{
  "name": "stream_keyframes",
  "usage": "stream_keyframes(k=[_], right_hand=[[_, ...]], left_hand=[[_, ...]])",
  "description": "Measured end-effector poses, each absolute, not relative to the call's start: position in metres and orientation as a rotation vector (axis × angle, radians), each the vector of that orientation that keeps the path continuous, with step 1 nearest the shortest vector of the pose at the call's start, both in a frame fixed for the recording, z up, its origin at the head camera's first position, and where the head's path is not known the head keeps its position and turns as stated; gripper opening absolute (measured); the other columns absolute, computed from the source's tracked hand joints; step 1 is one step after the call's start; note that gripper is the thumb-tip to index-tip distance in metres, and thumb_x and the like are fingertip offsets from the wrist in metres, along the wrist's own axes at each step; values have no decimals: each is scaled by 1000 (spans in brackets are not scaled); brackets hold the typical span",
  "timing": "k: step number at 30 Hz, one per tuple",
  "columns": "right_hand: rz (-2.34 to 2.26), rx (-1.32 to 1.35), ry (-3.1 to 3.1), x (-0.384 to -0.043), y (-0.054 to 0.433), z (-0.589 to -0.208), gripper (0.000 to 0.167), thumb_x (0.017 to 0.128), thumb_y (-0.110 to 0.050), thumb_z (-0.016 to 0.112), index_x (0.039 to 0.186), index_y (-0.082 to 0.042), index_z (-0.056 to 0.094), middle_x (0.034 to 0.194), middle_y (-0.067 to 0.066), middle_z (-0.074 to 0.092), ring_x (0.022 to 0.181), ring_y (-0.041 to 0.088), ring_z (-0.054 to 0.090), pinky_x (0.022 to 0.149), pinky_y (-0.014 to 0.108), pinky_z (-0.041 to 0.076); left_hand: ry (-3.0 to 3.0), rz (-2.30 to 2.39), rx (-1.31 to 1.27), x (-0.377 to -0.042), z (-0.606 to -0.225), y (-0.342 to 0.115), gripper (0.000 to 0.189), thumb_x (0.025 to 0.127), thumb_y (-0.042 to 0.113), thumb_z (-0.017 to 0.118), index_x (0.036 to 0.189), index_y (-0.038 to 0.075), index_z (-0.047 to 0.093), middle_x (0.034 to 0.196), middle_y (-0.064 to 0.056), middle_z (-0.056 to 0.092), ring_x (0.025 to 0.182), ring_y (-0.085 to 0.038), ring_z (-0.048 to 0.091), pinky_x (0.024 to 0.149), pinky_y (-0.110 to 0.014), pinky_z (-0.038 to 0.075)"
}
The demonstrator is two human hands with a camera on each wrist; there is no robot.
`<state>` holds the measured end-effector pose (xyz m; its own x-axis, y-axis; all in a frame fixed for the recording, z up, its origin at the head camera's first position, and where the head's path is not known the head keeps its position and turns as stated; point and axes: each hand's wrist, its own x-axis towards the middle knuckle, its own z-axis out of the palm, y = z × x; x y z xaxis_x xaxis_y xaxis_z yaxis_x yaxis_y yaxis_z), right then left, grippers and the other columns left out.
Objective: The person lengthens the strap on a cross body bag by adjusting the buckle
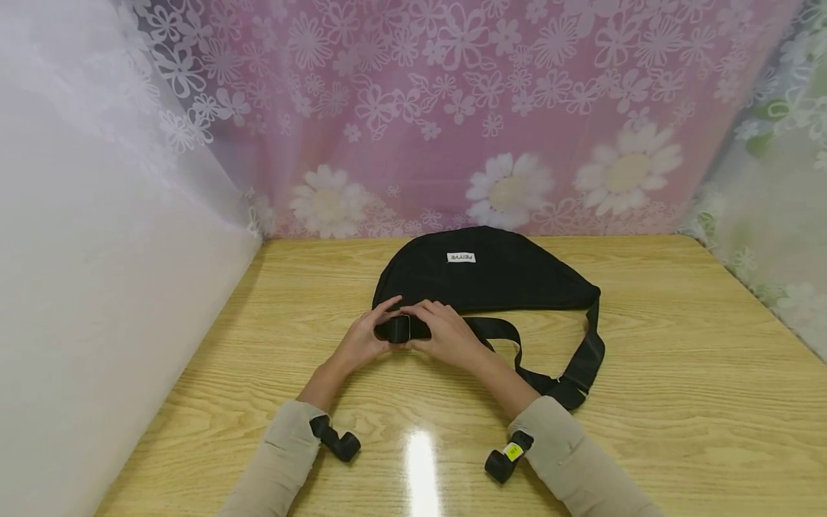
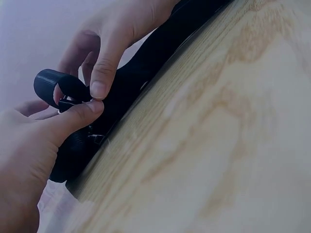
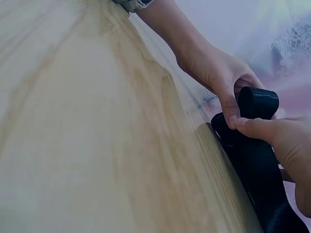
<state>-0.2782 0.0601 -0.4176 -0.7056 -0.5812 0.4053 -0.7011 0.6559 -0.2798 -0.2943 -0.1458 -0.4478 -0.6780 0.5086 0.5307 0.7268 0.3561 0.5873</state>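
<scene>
A black half-moon sling bag (image 1: 517, 280) with a small white label (image 1: 461, 258) lies flat at the back of the table. Just in front of its left corner, my left hand (image 1: 358, 343) and right hand (image 1: 455, 339) meet at the strap's slide buckle (image 1: 408, 328). Both thumbs and fingers pinch the webbing there, the thumb tips almost touching. Between the hands a short strap loop (image 2: 48, 86) stands up in the left wrist view. The same loop (image 3: 260, 103) shows in the right wrist view. Fingers partly hide the buckle.
The rest of the strap (image 1: 591, 352) curves on the wooden table (image 1: 678, 402) to the right, with a second slider (image 1: 571, 388) on it. A pink flowered curtain (image 1: 452, 108) hangs behind the table. White sheeting (image 1: 116, 237) stands along the left side.
</scene>
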Motion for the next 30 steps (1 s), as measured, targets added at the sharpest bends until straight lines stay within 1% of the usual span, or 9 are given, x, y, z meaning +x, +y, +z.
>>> stream_keyframes(k=[3, 6, 9, 14, 16, 20, 25, 27, 30], right_hand=[[572, 1059, -2570, -280, 61, -418, 57, 75, -30, 77, 126, -13, 56, 109, 1, 55, 94, 20, 51, 78, 36, 43], [571, 1093, -2542, -281, 62, -418, 55, 75, -28, 77, 124, -13, 57, 110, 1, 55, 95, 18, 52, 79, 35, 44], [563, 1121, -2518, -283, 64, -419, 51, 76, -26, 77, 121, -11, 59, 109, 1, 56, 93, 17, 53, 79, 32, 45], [499, 1156, -2455, -286, 66, -421, 49, 76, -29, 77, 117, -7, 60, 107, 3, 56, 90, 17, 55, 77, 31, 47], [481, 1158, -2437, -286, 65, -422, 50, 75, -30, 77, 116, -7, 59, 106, 3, 56, 88, 17, 55, 75, 30, 47], [473, 1141, -2428, -286, 64, -424, 50, 74, -30, 78, 114, -7, 58, 105, 3, 55, 86, 17, 55, 74, 30, 47], [522, 1110, -2412, -286, 63, -427, 50, 72, -28, 78, 112, -7, 58, 101, 2, 55, 85, 16, 55, 73, 30, 48], [552, 1097, -2419, -287, 62, -428, 48, 71, -26, 77, 111, -8, 58, 101, 2, 54, 86, 16, 55, 73, 30, 48], [570, 1075, -2458, -287, 62, -428, 48, 71, -25, 77, 113, -9, 57, 102, 1, 54, 88, 16, 54, 75, 30, 48]], left_hand=[[-2378, -1207, -1101, -293, -447, -146, 80, 68, -3, 79, 137, 0, 39, 119, -16, 57, 107, -25, 56, 84, -37, 47], [-2408, -1187, -1075, -292, -447, -146, 77, 68, -4, 78, 136, 1, 42, 118, -14, 58, 108, -25, 55, 86, -38, 46], [-2441, -1196, -1043, -291, -446, -146, 69, 70, -7, 76, 131, 3, 47, 118, -12, 59, 109, -24, 54, 89, -39, 44], [-2480, -1160, -1018, -291, -445, -146, 58, 70, -3, 77, 123, 4, 55, 119, -10, 57, 110, -23, 53, 91, -37, 42], [-2482, -1133, -1011, -291, -445, -147, 56, 70, -1, 78, 122, 4, 56, 118, -9, 57, 111, -24, 51, 93, -39, 41], [-2462, -1117, -1012, -291, -444, -148, 54, 69, 0, 79, 119, 3, 59, 116, -11, 58, 115, -32, 48, 95, -44, 37], [-2444, -1101, -1062, -293, -446, -150, 54, 68, 5, 81, 117, 2, 59, 115, -12, 59, 115, -34, 47, 99, -45, 33], [-2459, -1086, -1053, -293, -446, -150, 53, 69, 6, 80, 117, 2, 59, 115, -12, 59, 117, -35, 46, 98, -46, 33], [-2487, -1044, -1005, -291, -445, -150, 48, 72, 4, 78, 116, 1, 60, 114, -13, 59, 119, -37, 44, 94, -46, 37]])
